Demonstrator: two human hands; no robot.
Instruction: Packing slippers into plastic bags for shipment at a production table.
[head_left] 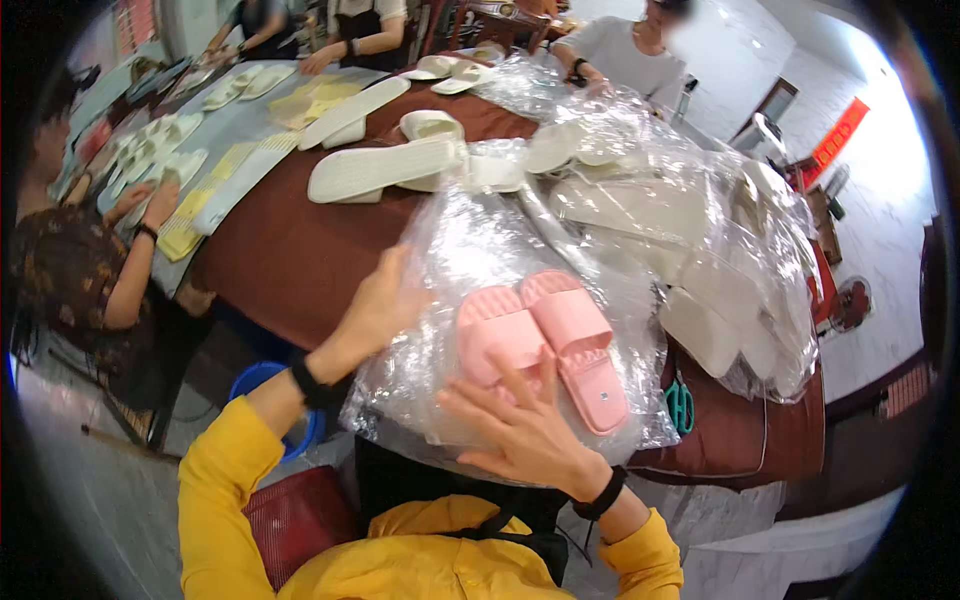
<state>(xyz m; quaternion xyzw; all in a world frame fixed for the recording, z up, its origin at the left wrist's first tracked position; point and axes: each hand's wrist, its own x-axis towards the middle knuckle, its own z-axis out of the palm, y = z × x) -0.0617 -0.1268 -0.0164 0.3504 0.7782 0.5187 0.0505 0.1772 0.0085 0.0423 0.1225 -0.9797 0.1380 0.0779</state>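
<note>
A pair of pink slippers [590, 385] lies on a sheet or bag of clear plastic [450, 240] at the near edge of the table. My right hand [530, 430] is open, its fingers spread over the heel of the left slipper; whether it touches cannot be told. To the left of the slippers, my left hand [378, 305] is beside the plastic's left edge. Its fingers are blurred but look stretched and apart, with nothing seen in them.
Several white slippers [380, 172] lie beyond, on the brown tablecloth [265, 250]. Plastic-bagged slippers [640, 210] are piled at the right, near teal-handled scissors [680, 405]. A blue bucket [262, 378] and a red stool [300, 520] stand below. Several people work around the tables.
</note>
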